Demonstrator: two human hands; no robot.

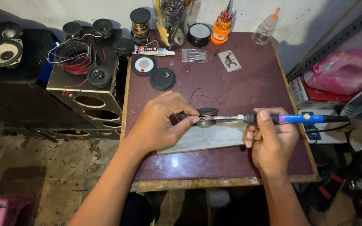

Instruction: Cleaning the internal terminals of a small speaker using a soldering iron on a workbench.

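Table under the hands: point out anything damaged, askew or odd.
The table has a worn front edge, chipped and bare. The pale tile lies askew under the small speaker held by the left hand. Loose thin wires trail behind it. The right hand holds a soldering iron.

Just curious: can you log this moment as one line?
left hand: steadies small speaker | right hand: holds blue soldering iron, tip at speaker | surface: maroon table

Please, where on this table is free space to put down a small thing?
The near strip of the table, between the grey slab and the front edge, is bare. The right middle, below the small metal plate, is bare too. The back edge is crowded: glue tube, round discs, screwdriver set.
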